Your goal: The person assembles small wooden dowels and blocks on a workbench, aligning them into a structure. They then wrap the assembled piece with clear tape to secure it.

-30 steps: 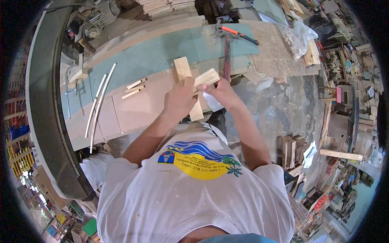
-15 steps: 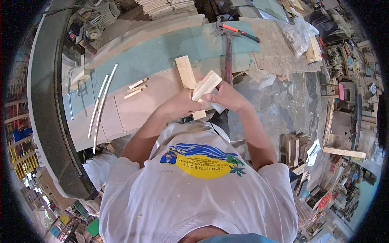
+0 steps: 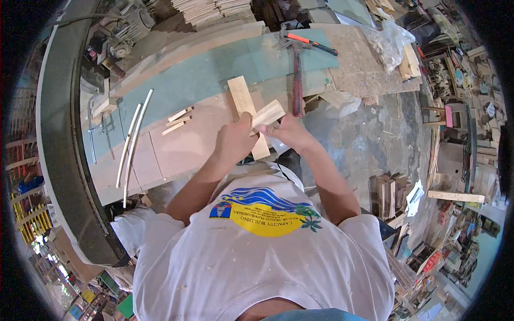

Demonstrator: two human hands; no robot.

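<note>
A short pale wood block is held at an angle between my two hands. My left hand closes round its left end, above a flat pale board lying on the bench. My right hand grips the block's right side, thumb along the near edge. Below the right hand a whitish sheet shows; its kind is unclear. The board's near end sticks out beneath my left hand. Left of my hands, several small wood strips rest on the bench.
Beyond my right hand lie a hammer with a dark red handle and one with an orange and black handle. Two long pale rods and a metal clamp are at the left. A plastic bag sits far right.
The block has tipped to a flatter angle. My left hand has shifted slightly away from me over the board, and more of the board's near end shows. The view has shifted a little.
</note>
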